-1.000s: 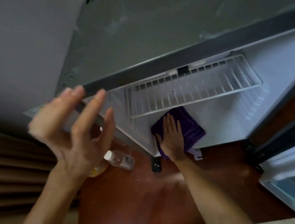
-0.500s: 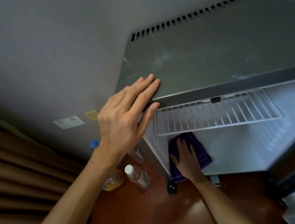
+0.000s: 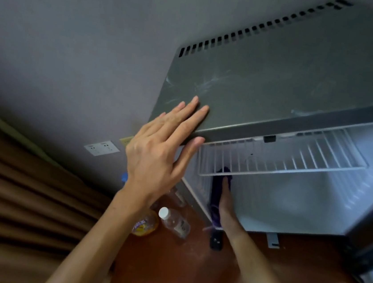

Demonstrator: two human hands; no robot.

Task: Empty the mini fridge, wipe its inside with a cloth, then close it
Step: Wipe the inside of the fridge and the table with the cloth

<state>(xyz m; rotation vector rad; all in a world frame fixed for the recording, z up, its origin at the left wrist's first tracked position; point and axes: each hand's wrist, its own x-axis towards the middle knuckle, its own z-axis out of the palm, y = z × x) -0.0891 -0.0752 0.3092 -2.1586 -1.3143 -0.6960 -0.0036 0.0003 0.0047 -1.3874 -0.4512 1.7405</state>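
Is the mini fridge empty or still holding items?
Empty, as far as visible: the wire shelf is bare, and only the purple cloth is inside.

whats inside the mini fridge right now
Inside the mini fridge: a bare white wire shelf, and beneath it the right hand pressing a purple cloth against the left inner wall. No food is visible; the door side is cropped.

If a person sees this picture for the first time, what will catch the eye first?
The left hand, spread flat on the front corner of the mini fridge top. Below the white wire shelf, the right hand presses a purple cloth against the left inner wall.
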